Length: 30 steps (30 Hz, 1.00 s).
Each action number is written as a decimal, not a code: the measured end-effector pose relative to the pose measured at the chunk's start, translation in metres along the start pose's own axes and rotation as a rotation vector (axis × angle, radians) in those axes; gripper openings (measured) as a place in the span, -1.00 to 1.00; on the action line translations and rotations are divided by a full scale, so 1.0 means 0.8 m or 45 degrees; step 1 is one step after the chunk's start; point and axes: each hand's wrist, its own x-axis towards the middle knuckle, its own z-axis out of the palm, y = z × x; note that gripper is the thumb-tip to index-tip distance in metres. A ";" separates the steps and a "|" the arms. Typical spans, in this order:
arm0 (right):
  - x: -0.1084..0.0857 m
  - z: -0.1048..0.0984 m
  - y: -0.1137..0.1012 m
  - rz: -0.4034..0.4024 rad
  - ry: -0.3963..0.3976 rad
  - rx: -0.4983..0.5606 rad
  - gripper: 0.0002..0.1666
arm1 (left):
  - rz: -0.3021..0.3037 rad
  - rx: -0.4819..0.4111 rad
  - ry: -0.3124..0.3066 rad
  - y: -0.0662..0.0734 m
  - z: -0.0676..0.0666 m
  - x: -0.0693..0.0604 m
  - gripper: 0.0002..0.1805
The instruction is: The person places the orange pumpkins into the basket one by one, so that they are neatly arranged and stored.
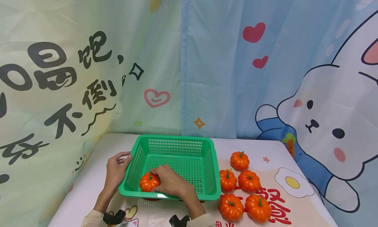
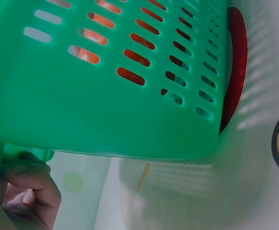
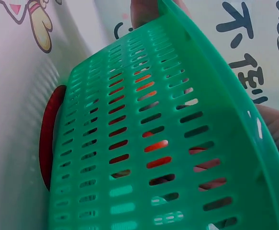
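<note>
Holding orange pumpkin (image 1: 148, 183) inside green basket (image 1: 174, 149), right-hand grip (image 1: 170, 181) curled round it; left-hand grip (image 1: 116, 169) pinching basket's rim (image 1: 126, 176).

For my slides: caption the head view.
Right hand grips a pumpkin inside a green basket that the left hand holds, five more pumpkins alongside.

Cloth (image 1: 211, 56) hung behind table (image 1: 262, 146), softly creased; pale green toward 10 o'clock, blue toward 2. Black lettering (image 1: 53, 64) between 9 and 10, red hearts (image 1: 254, 32) between 1 and 2, white rabbit (image 1: 313, 92) at 3. Table at 6, pale top, printed egg (image 1: 292, 182) at 4. Light soft, even.
</note>
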 end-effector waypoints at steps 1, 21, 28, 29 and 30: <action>0.001 0.001 0.000 -0.006 -0.001 -0.006 -0.43 | -0.001 0.001 0.001 0.000 0.000 0.000 -0.65; 0.013 0.009 0.002 -0.025 -0.005 -0.009 -0.44 | -0.020 0.008 -0.002 0.003 0.000 0.000 -0.64; 0.014 0.010 0.003 -0.035 -0.004 -0.012 -0.47 | -0.017 0.026 -0.003 0.008 -0.001 -0.003 -0.64; 0.014 0.011 0.003 -0.036 -0.002 -0.015 -0.47 | -0.017 0.024 -0.004 0.008 -0.002 -0.003 -0.64; 0.014 0.011 0.004 -0.039 0.001 -0.017 -0.47 | -0.016 0.025 -0.004 0.009 -0.002 -0.003 -0.64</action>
